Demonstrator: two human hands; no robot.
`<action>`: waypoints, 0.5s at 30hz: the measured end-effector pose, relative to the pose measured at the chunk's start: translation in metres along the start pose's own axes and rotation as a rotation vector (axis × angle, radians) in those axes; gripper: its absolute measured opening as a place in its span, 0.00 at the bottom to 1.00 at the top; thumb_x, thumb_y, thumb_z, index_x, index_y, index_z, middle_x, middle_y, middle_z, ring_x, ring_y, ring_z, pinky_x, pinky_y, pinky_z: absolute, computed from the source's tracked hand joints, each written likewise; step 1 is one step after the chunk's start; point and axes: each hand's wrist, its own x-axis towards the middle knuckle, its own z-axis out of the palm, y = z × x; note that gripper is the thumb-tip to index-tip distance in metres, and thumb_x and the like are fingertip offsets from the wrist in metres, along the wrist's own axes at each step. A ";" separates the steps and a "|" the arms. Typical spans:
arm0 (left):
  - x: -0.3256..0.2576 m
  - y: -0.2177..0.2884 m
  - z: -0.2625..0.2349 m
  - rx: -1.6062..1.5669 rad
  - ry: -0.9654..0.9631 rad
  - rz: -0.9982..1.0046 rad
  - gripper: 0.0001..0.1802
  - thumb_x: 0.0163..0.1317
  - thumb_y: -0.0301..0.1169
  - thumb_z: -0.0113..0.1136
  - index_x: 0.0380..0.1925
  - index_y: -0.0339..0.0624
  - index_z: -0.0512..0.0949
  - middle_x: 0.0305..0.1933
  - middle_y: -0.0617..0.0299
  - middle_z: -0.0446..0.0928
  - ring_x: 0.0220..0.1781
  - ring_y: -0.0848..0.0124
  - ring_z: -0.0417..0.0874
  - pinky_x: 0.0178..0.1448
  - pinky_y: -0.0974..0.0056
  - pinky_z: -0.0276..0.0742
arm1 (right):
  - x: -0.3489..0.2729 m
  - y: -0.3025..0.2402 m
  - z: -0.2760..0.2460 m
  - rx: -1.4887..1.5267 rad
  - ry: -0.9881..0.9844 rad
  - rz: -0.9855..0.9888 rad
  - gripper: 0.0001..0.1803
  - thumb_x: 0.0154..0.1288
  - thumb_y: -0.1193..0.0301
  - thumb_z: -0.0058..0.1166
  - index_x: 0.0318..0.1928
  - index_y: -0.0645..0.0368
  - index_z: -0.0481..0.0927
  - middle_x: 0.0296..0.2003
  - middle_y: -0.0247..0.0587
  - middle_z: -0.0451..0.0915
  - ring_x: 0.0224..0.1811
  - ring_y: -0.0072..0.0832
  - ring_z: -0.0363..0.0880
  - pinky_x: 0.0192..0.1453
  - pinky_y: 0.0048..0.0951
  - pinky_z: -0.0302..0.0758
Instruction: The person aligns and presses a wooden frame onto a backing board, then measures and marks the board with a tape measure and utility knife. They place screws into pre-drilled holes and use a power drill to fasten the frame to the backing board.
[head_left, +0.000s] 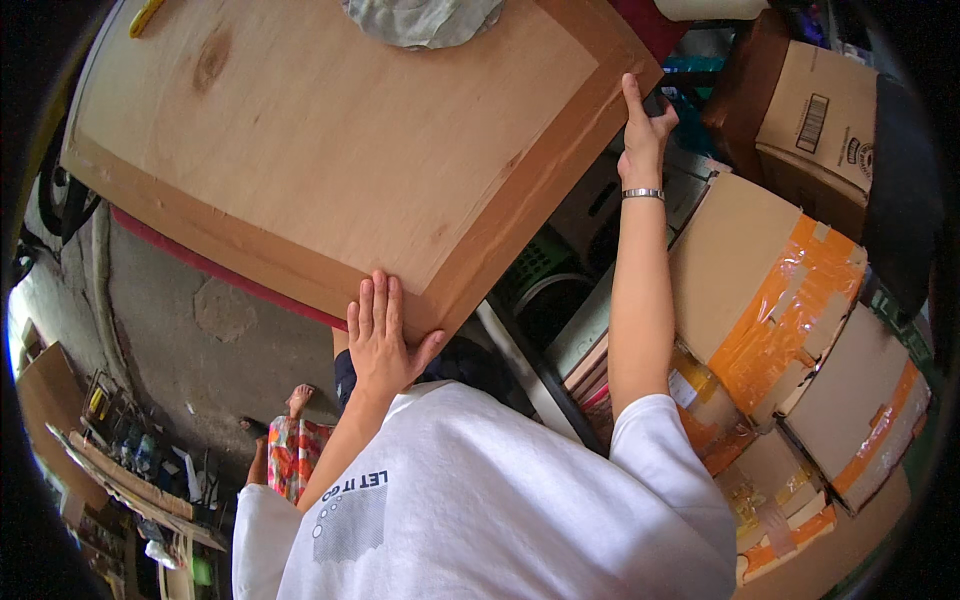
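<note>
A large wooden board [330, 140] with a darker border and a red underside edge fills the upper half of the view. My left hand [383, 340] lies flat on its near corner, fingers together and thumb hooked over the side edge. My right hand [643, 128], with a silver bracelet on its wrist, grips the board's right edge near the far corner. A crumpled grey cloth [425, 20] lies on the board's far side.
Cardboard boxes with orange tape [790, 300] are stacked at the right, and another brown box [815, 120] sits behind them. A green basket [535, 265] shows under the board. The concrete floor [200, 330] is at the left, with tools and scrap wood [130, 460] at the lower left.
</note>
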 end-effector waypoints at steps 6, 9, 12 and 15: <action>0.004 -0.003 -0.003 -0.007 0.012 0.037 0.55 0.56 0.60 0.62 0.73 0.36 0.54 0.78 0.44 0.50 0.81 0.53 0.47 0.79 0.49 0.40 | 0.049 -0.029 -0.001 -0.028 0.116 -0.101 0.63 0.45 0.50 0.78 0.68 0.64 0.47 0.66 0.63 0.54 0.71 0.50 0.53 0.74 0.47 0.55; 0.002 -0.003 -0.001 0.007 0.027 0.030 0.54 0.56 0.59 0.62 0.73 0.36 0.54 0.79 0.45 0.50 0.81 0.53 0.47 0.79 0.49 0.40 | 0.035 -0.018 0.005 -0.017 0.099 -0.131 0.59 0.48 0.49 0.75 0.68 0.65 0.49 0.66 0.63 0.54 0.71 0.50 0.54 0.75 0.47 0.54; 0.001 -0.003 0.002 0.000 0.038 0.019 0.54 0.56 0.58 0.62 0.73 0.36 0.54 0.79 0.45 0.49 0.81 0.54 0.47 0.79 0.50 0.39 | -0.005 0.006 0.005 -0.049 0.105 -0.130 0.54 0.51 0.56 0.75 0.65 0.68 0.52 0.63 0.58 0.59 0.66 0.42 0.59 0.73 0.41 0.57; 0.002 -0.006 0.001 -0.007 0.035 0.042 0.54 0.57 0.58 0.62 0.73 0.36 0.54 0.79 0.45 0.50 0.81 0.54 0.47 0.80 0.50 0.39 | 0.002 -0.003 0.000 -0.118 0.110 -0.149 0.58 0.45 0.54 0.78 0.66 0.67 0.52 0.62 0.58 0.57 0.67 0.44 0.57 0.75 0.46 0.56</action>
